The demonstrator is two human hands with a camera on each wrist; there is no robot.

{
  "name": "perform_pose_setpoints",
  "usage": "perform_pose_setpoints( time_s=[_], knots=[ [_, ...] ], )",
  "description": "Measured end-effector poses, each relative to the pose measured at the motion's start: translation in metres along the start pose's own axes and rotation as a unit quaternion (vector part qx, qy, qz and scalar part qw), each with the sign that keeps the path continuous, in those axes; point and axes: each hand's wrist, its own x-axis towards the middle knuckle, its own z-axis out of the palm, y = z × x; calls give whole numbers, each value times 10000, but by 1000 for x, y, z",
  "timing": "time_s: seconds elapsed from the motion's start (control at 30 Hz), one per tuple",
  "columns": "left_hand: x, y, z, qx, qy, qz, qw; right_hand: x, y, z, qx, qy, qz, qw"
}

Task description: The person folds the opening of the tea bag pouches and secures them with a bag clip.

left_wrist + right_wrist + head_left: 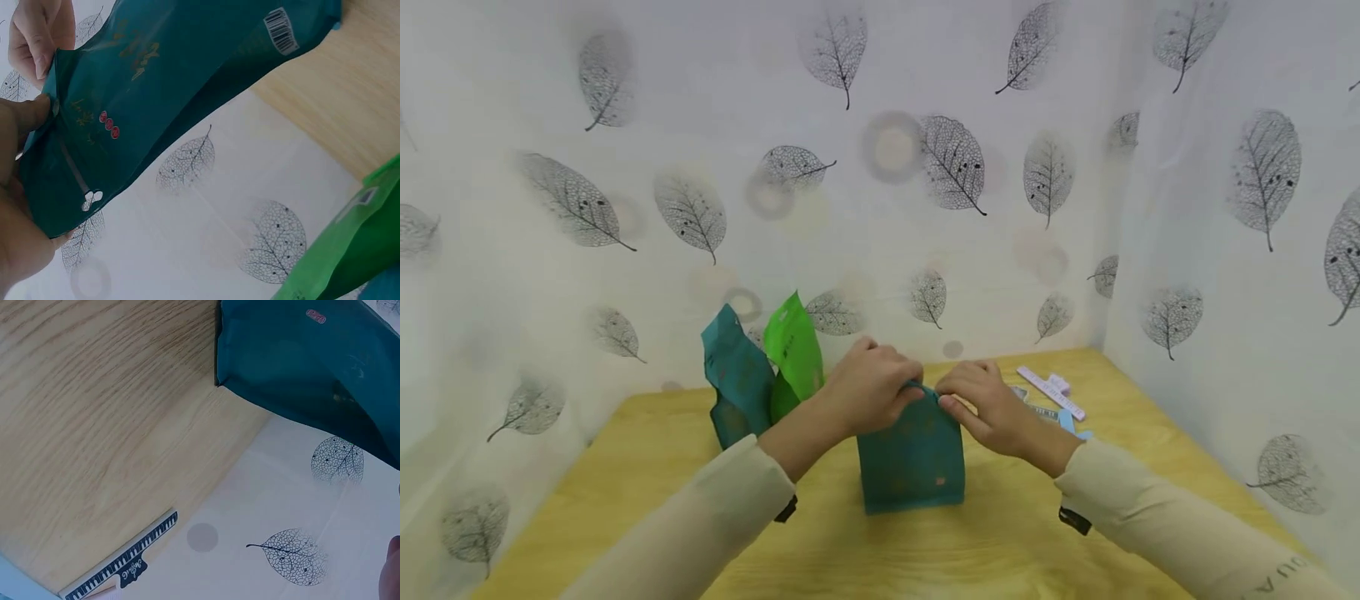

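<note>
A teal pouch bag (910, 467) stands upright on the table in the head view, its top edge between my two hands. My left hand (874, 379) pinches the left part of that edge, and the thumb presses the film in the left wrist view. Close beside it, my right hand (988, 404) grips the right part of the edge with thumb and fingers. Gold lettering, red marks and a hang hole show on the bag's face (144, 94). In the right wrist view the bag's lower end (281, 356) fills the upper right, and only a bit of finger (390, 575) shows.
To the left stand another teal bag (741, 383) and a bright green bag (797, 350). Behind my right hand lie a pale purple clip (1048, 392), a piano-key patterned clip (125, 556) and a light blue piece (1067, 421). A leaf-print sheet (880, 225) hangs behind the wooden table (647, 492).
</note>
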Motion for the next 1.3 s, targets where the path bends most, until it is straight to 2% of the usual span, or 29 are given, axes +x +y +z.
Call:
perform_pose_setpoints(
  time_s=[0.07,0.23,0.37,0.53,0.6,0.7,0.8,0.97,1.03,1.1,1.3],
  knots=[
    [1,1,1,77,-107,-59,9999,0,0,2,56,-28,49,10000],
    [4,3,-3,283,-612,-266,9974,3,2,10,56,174,82,9998],
    [1,3,-2,437,-827,-346,9950,6,-1,19,78,256,219,9994],
    [-3,4,14,1040,-672,-72,9923,1,-3,31,-125,391,390,9984],
    [-3,7,20,1285,-570,67,9900,-2,-4,33,-265,449,346,9980],
    [-2,10,24,1418,-466,137,9887,-3,-5,31,-365,538,217,9977],
    [0,14,21,1508,-413,123,9876,-1,-7,27,-405,601,141,9973],
    [2,16,12,1757,-556,104,9828,5,-8,21,-519,550,122,9971],
    [3,17,10,1789,-524,140,9824,7,-8,17,-572,517,102,9970],
    [3,16,10,1839,-384,202,9820,8,-7,14,-634,447,35,9970],
    [1,13,18,1984,292,304,9792,11,-6,8,-648,-8,-347,9973]
  ],
)
